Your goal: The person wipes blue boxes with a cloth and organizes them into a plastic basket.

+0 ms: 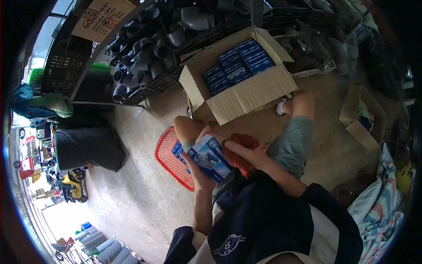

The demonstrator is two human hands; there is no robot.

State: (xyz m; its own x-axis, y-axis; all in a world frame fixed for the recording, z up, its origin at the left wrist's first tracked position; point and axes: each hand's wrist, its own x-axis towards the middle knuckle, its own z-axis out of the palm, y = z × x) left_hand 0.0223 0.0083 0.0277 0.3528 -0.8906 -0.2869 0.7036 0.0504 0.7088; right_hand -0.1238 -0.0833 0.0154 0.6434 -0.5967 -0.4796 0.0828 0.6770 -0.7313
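Note:
My left hand (pixel 198 174) grips a small blue-and-white carton (pixel 207 159) with a picture of a grey fitting printed on it. It is tilted in front of my lap. My right hand (pixel 251 155) is closed on a crumpled orange-red cloth (pixel 242 143) against the carton's right end. Beside my left leg, a red plastic basket (pixel 163 165) holds more blue cartons (pixel 179 152), partly hidden by my left hand and the carton. Ahead of me stands an open cardboard box (pixel 248 97) with several blue cartons (pixel 239 61) stacked inside.
Racks of grey pipe fittings (pixel 145 57) stand at the back left. A dark wrapped bundle (pixel 88 147) sits on the floor to the left. To the right are a smaller open cardboard box (pixel 362 119) and a striped sheet (pixel 380 202). Grey pipes (pixel 105 248) lie at the lower left.

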